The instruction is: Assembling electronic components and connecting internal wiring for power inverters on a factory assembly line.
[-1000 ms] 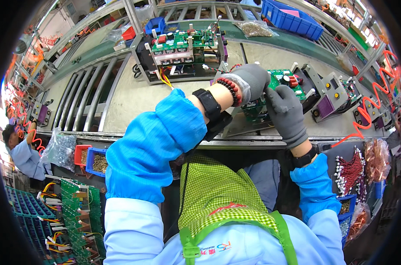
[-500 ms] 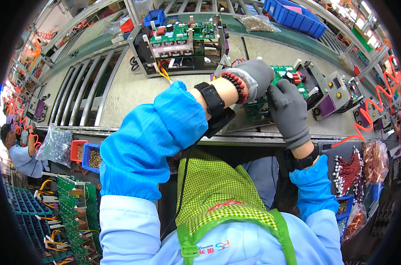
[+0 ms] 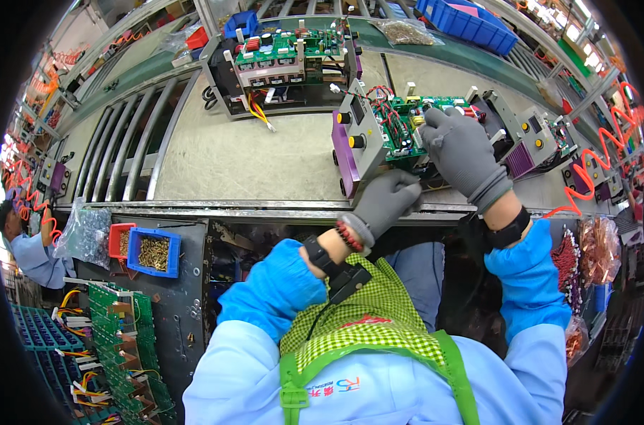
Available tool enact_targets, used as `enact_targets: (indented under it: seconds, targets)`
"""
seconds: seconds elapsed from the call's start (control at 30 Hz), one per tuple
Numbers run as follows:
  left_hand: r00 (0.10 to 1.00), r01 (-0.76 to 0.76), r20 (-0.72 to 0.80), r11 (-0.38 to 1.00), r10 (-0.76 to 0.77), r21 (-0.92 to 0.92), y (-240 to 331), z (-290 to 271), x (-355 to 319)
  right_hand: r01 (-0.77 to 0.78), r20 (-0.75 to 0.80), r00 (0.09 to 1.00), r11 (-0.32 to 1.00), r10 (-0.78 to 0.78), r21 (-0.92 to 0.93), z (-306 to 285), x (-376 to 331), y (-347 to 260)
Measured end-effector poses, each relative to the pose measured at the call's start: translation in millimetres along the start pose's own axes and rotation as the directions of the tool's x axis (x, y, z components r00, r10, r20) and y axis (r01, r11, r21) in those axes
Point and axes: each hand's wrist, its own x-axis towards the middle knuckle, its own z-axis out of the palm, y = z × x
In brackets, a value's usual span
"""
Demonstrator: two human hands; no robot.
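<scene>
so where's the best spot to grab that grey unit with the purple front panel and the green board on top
Probably by the grey metal unit with the purple front panel at its bare lower near edge, coming from the person's side, where the left hand already sits. The top is open, with the green circuit board and wires exposed under the right hand, and knobs stick out of the front.

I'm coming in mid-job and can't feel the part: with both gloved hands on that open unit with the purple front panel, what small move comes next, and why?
Probably keep the left hand steadying the near edge of the grey unit with the purple front panel while the right hand presses on the green circuit board. The right palm lies flat on the board; the unit sits at the bench's front edge.
</scene>
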Motion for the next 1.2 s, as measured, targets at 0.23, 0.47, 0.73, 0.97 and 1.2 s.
enact_targets:
  seconds: [0.23,0.47,0.73,0.97,1.2]
  targets:
    - [0.985,-0.008,-0.157,0.884,-0.074,-0.468,14,15,23,0.178,0.13,0.976,0.984,-0.178,0.01,-9,14,4]
    - [0.984,-0.164,-0.163,0.747,0.075,-0.644,12,16,31,0.102,0.09,0.99,0.993,-0.107,0.053,-5,23,10]
    - [0.982,-0.156,-0.181,0.799,0.06,-0.581,-2,14,41,0.044,0.048,0.998,0.999,-0.043,-0.014,-6,7,-13]
    - [0.969,-0.235,-0.234,0.606,0.082,-0.76,-6,31,31,0.148,0.243,0.935,0.905,-0.26,0.398,-31,22,24]
    - [0.952,-0.141,-0.289,0.688,-0.104,-0.712,21,46,44,-0.454,0.708,0.7,0.824,0.095,0.338,-25,62,36]
